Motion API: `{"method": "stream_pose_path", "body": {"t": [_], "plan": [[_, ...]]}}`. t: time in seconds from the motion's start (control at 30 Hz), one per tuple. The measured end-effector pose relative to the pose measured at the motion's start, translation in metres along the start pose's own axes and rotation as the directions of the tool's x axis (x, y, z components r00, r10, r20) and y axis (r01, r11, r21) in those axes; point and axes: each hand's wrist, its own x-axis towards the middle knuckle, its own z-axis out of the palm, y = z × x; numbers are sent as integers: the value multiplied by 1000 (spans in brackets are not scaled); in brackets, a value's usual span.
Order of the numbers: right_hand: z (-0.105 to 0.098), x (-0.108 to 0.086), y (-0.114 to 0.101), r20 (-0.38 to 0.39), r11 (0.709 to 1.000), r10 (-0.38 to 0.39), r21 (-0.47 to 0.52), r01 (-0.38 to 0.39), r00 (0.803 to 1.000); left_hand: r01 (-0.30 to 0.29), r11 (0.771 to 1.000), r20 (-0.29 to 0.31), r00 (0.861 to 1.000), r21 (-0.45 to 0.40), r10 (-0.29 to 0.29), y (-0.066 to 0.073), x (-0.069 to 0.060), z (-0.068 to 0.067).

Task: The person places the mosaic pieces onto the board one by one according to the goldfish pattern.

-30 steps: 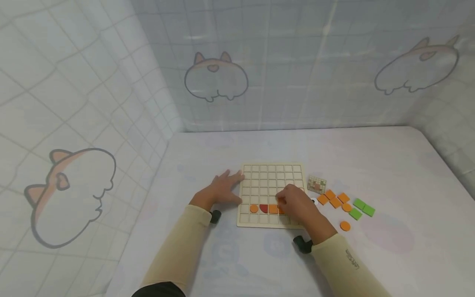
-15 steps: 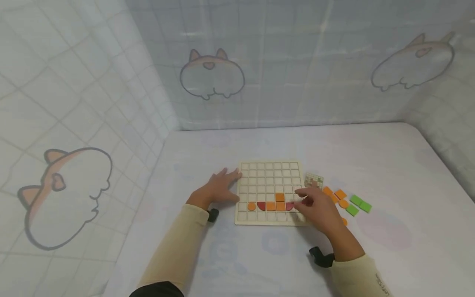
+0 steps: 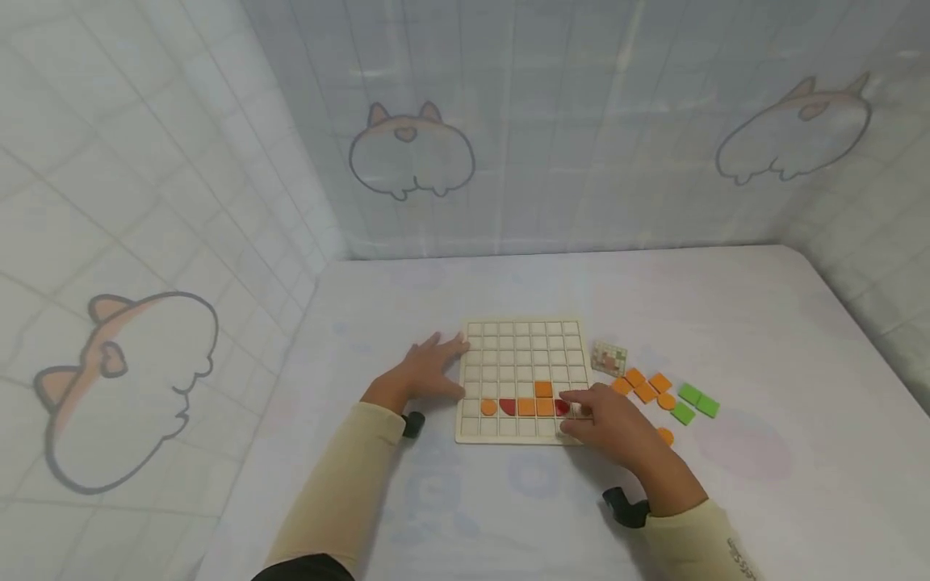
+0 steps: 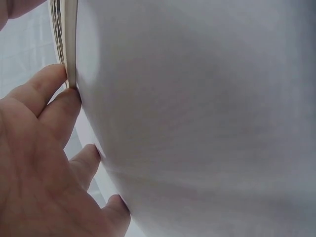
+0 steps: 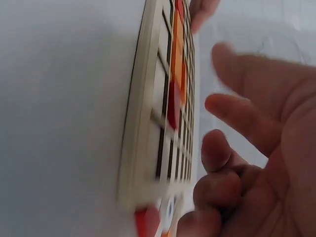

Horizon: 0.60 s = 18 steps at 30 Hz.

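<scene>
A cream grid board [image 3: 508, 430] lies on the table. My left hand [image 3: 420, 374] rests along its left edge, fingers spread; in the left wrist view, fingertips [image 4: 58, 79] touch the board's side. Over the lower right part of the board is my right hand [image 3: 616, 426], its thumb and index finger apart around a red piece [image 3: 563, 407]. No piece shows between the right fingers [image 5: 247, 113] in the right wrist view. An orange disc [image 3: 489, 407], a red quarter-round piece [image 3: 508, 407] and two orange squares [image 3: 526, 407] share that row. Another orange square [image 3: 543, 390] sits one row above.
Right of the board lie a small pattern card [image 3: 609, 358], several orange squares [image 3: 645, 393], orange discs [image 3: 666, 401] and green squares [image 3: 683, 413]. A red piece [image 5: 147, 221] lies off the board's near corner in the right wrist view.
My right hand has moved right off the orange squares, uncovering the upper one and the right-hand red piece. The left hand stays at the board's edge. The head view has shifted slightly.
</scene>
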Motion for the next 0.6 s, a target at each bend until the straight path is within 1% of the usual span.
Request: {"method": "stream_pose_path", "body": {"t": [0.07, 0.13, 0.2, 0.27, 0.37, 0.47, 0.53, 0.6], "plan": [[4, 3, -7, 48, 999, 1, -37, 1, 999, 16, 1000, 8, 1000, -6, -16, 1, -1, 0], [7, 5, -13, 73, 997, 12, -76, -6, 997, 23, 1000, 10, 1000, -2, -23, 2, -1, 1], [8, 5, -15, 88, 994, 24, -105, -14, 996, 24, 1000, 11, 1000, 3, -24, 3, -1, 2], [8, 5, -15, 86, 992, 30, -123, -19, 996, 23, 1000, 8, 1000, 9, -23, 4, -2, 2], [5, 4, -7, 38, 997, 23, -79, -20, 999, 17, 1000, -1, 1000, 14, -17, 4, -3, 1], [-4, 1, 8, -47, 999, 37, -28, -38, 998, 8, 1000, -7, 1000, 14, -8, 3, -4, 0], [-12, -3, 20, -93, 998, 69, -4, -69, 993, 3, 1000, -6, 1000, 16, -3, 2, -4, -1], [-20, -6, 31, -126, 993, 117, 10, -117, 985, 2, 1000, -1, 1000, 18, -2, 2, -4, -1]]}}
